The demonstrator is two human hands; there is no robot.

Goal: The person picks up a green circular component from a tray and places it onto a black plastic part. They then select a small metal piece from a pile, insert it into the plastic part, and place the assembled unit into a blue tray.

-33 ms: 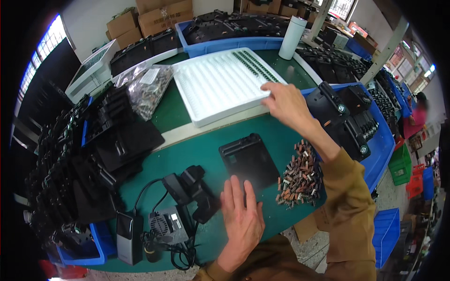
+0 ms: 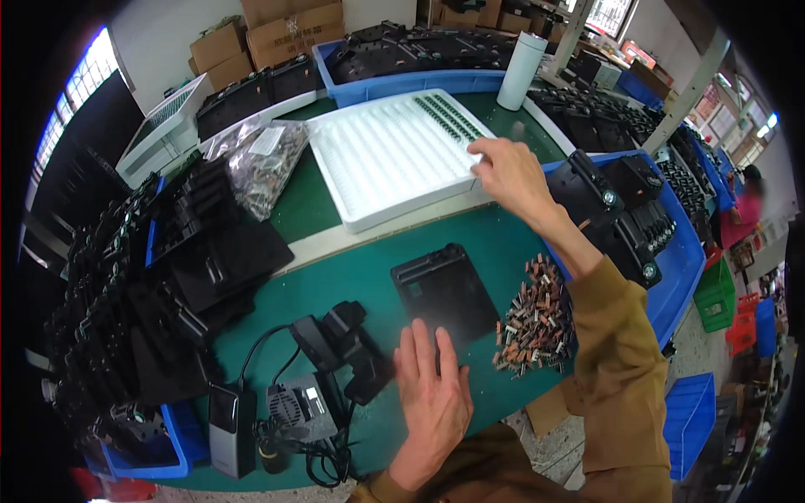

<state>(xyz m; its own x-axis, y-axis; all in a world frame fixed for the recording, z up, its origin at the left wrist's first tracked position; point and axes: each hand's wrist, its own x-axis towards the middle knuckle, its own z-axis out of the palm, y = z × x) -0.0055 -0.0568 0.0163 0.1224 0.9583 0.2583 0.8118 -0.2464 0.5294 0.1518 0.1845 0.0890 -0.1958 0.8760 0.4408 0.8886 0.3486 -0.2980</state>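
A flat black plastic panel (image 2: 449,293) with a raised bar along its far edge lies on the green mat in front of me. My left hand (image 2: 432,390) rests at its near edge, fingers stretched out and holding nothing. My right hand (image 2: 516,176) reaches to the right edge of a white slotted tray (image 2: 377,180), thumb and forefinger drawn together; what is between them, if anything, is too small to make out. Rows of small dark green parts (image 2: 444,117) fill the tray's right side. A heap of small brown and silver parts (image 2: 537,323) sits right of the panel.
Black housings crowd the left side, and a blue bin (image 2: 683,251) of black assemblies stands at the right. Near my left hand lie a black device with cables (image 2: 306,407) and a grey power bank (image 2: 231,432). A bag of parts (image 2: 268,163) and a white bottle (image 2: 521,71) flank the tray.
The view has shifted very slightly. My right hand remains at the tray's right edge with its fingers a little more drawn in; my left hand stays by the panel.
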